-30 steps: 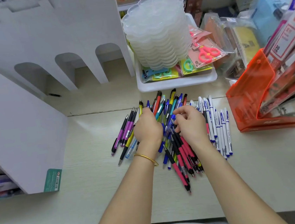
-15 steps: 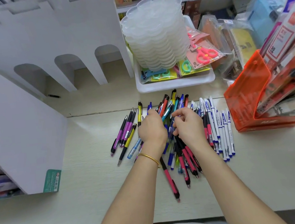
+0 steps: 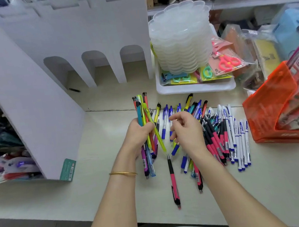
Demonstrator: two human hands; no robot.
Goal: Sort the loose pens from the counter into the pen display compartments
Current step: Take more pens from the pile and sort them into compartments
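Note:
Loose pens (image 3: 213, 134) lie in a pile on the pale counter (image 3: 97, 190), with a row of white and blue pens (image 3: 240, 136) at its right side. One pink and black pen (image 3: 173, 183) lies apart, nearer to me. My left hand (image 3: 137, 135) grips a bundle of pens (image 3: 142, 112) upright above the pile's left side: teal, yellow-green, red and purple. My right hand (image 3: 186, 132) hovers over the pile's middle with loosely curled fingers and no pen visibly held. The white pen display (image 3: 31, 100) stands at the left, with stocked compartments (image 3: 5, 167) along its side.
A white tray (image 3: 196, 89) behind the pile holds a stack of clear plastic dishes (image 3: 181, 40) and packed scissors (image 3: 228, 63). An orange pouch (image 3: 271, 114) with packaged goods stands at the right. A taller white display with arched openings (image 3: 95, 67) is at the back.
My left hand has lifted a bundle of pens off the counter and holds it upright. My right hand has come up off the pile. The camera has tilted a little.

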